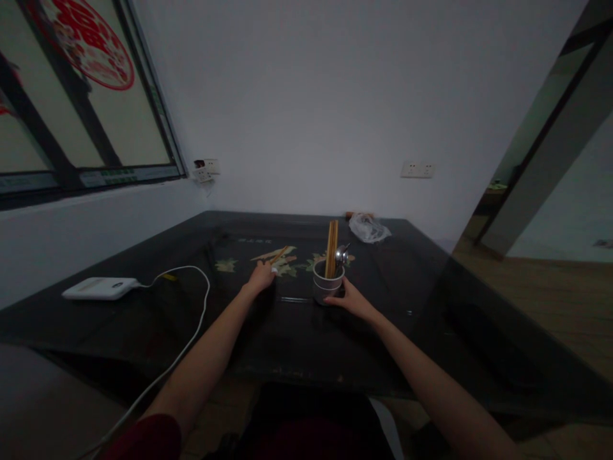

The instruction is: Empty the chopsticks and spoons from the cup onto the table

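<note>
My right hand (352, 299) is wrapped around the lower right side of a grey metal cup (322, 291), which stands upright on the table. Several wooden chopsticks (331, 249) rise out of the cup, along with a shiny metal utensil (341, 255), perhaps spoons. To the left, my left hand (262, 276) is closed low over the table, and wooden chopsticks (280, 255) stick out beyond its fingers. A small white piece (274, 271) shows at its fingertips; I cannot tell what it is.
The dark glossy table (297, 345) has a printed flower picture. A white power bank (101, 288) lies on the left, its white cable (207, 300) running toward me. Near the wall lies a clear plastic bag (368, 228). A dark flat object (493, 342) is at the right.
</note>
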Tool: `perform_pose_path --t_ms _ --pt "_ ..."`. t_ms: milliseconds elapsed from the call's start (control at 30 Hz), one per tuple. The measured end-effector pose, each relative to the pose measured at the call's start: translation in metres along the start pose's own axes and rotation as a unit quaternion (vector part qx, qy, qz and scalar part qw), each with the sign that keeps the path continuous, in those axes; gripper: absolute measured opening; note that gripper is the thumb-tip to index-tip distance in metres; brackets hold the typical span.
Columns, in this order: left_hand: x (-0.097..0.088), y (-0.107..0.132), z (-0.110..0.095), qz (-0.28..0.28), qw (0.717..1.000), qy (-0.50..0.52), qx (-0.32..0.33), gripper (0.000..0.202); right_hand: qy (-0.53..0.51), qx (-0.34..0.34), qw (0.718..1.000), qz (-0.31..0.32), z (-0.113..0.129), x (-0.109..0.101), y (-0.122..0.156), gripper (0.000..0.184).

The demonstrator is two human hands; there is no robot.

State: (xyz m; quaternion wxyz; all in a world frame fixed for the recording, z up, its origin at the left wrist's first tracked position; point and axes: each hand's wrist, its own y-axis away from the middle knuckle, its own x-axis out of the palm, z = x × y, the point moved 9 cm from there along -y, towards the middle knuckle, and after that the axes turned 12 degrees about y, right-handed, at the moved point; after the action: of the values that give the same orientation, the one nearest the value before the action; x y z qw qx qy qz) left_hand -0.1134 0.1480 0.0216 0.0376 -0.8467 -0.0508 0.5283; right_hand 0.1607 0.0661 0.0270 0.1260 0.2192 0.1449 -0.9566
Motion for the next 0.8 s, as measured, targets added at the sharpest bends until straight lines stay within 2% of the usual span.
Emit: perform_pose_path --t_ms 367,800 --pt "0.005 0.001 -0.004 -0.01 0.998 -0.06 0.004 0.042 0.01 -0.009 1.0 -0.001 -0.004 0.0 -0.002 0.077" --pt "0.002 0.002 -0.011 -0.044 0.997 -0.063 0.001 0.042 0.029 -0.004 1.0 -0.006 0.001 -0.002 0.0 0.074"
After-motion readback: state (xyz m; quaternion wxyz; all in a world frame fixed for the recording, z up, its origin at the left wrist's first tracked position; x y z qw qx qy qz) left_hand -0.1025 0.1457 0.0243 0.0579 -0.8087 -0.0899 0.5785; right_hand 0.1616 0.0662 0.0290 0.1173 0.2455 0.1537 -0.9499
